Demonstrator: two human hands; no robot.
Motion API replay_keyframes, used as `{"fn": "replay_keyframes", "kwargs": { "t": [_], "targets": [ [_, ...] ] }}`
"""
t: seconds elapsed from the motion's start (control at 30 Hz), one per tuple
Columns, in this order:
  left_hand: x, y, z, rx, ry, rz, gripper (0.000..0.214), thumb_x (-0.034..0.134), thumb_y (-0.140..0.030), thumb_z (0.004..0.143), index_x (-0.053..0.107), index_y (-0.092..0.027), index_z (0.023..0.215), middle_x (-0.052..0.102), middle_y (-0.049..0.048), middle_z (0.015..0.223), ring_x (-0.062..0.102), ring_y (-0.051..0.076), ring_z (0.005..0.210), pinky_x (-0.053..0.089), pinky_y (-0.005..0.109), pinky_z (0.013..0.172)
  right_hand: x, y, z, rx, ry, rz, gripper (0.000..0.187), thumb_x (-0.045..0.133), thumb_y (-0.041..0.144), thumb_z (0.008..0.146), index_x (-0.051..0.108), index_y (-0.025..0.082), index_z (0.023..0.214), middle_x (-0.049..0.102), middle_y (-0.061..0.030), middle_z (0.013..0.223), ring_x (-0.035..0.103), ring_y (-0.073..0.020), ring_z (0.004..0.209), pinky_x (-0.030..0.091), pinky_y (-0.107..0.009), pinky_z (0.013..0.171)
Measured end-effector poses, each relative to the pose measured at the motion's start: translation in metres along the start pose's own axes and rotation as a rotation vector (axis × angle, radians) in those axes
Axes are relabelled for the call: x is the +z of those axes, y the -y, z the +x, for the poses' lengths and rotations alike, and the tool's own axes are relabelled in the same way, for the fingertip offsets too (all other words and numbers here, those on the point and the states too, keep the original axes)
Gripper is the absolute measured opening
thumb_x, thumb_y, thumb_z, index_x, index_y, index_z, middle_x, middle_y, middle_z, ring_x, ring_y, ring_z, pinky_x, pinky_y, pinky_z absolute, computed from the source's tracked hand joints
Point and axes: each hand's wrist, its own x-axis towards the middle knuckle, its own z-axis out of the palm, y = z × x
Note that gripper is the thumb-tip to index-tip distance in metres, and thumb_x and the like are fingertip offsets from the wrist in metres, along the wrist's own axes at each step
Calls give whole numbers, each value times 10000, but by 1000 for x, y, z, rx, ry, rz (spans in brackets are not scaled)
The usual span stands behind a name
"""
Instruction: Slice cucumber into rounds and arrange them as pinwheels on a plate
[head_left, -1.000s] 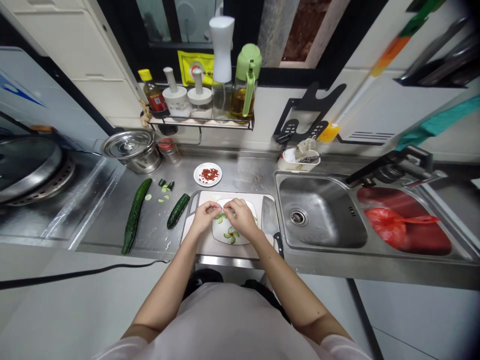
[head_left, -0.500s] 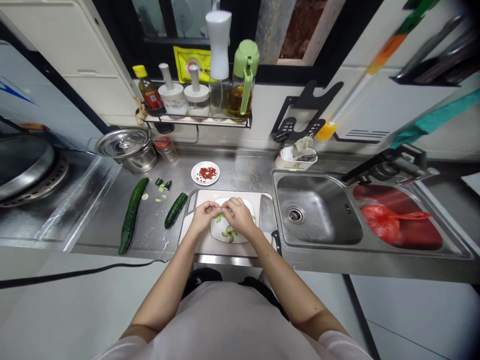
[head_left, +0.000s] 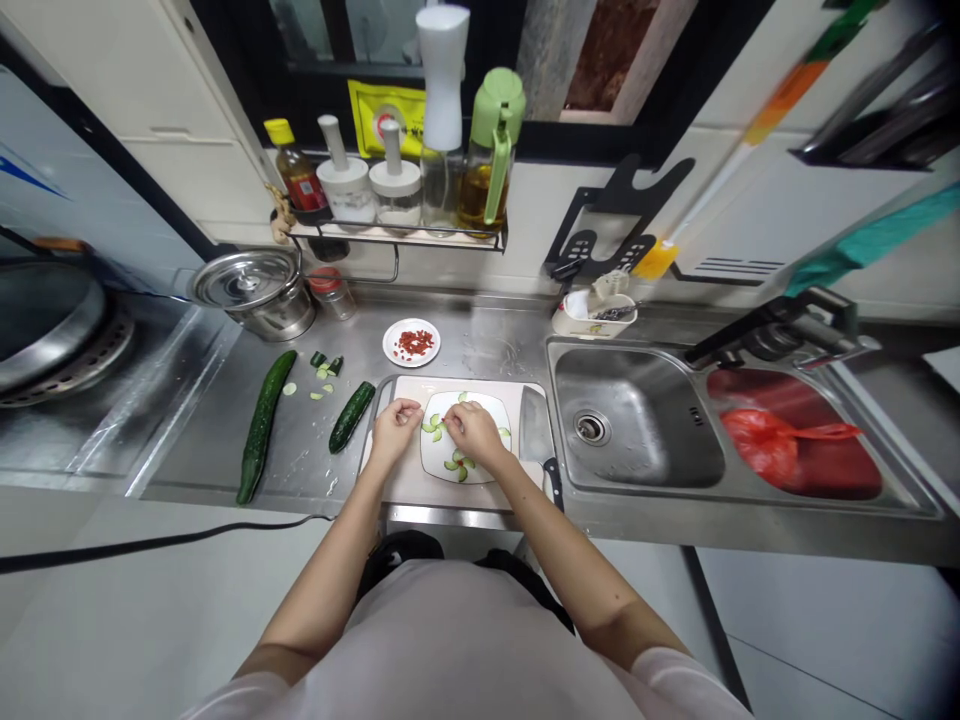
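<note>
A white square plate (head_left: 430, 463) rests on a pale cutting board (head_left: 405, 495), with green cucumber slices (head_left: 458, 466) set out on it in petal-like clusters. At the heart of the front cluster is a small red bit. My left hand (head_left: 395, 430) hovers by the plate's left edge, thumb and finger pinched; whatever they hold, if anything, is too small to make out. Over the plate, my right hand (head_left: 478, 432) has its fingertips pinched beside the left cluster (head_left: 433, 428), and it hides part of the plate. A small white dish (head_left: 389, 350) of red berries (head_left: 415, 343) stands behind the board.
A cleaver (head_left: 535, 425) lies along the board's right side. To the left are a whole cucumber (head_left: 265, 425), a cut cucumber (head_left: 352, 417) and several offcuts (head_left: 328, 367). A double sink (head_left: 637, 420) is on the right, and a bottle shelf (head_left: 397, 236) hangs behind.
My hands have parted: the left has drawn back leftward off the plate, the right stays over it. The left cucumber cluster now shows more fully.
</note>
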Motion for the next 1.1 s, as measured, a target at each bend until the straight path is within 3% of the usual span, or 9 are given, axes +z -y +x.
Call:
{"fn": "replay_keyframes", "kwargs": {
  "t": [0.33, 1.1],
  "targets": [
    [10, 0, -6, 70, 58, 389, 121, 644, -280, 781, 686, -217, 874, 675, 29, 873, 590, 181, 816, 414, 295, 764, 20, 6, 5, 4, 104, -170, 227, 440, 256, 970, 642, 189, 891, 674, -60, 947, 530, -198, 925, 284, -300, 780],
    [23, 3, -5, 23, 90, 539, 130, 671, -334, 797, 677, -236, 882, 648, 41, 918, 594, 221, 928, 390, 321, 820, 34, 0, 10, 15, 103, -210, 209, 465, 253, 952, 654, 182, 898, 674, -84, 962, 534, -214, 945, 297, -310, 777]
  ]
}}
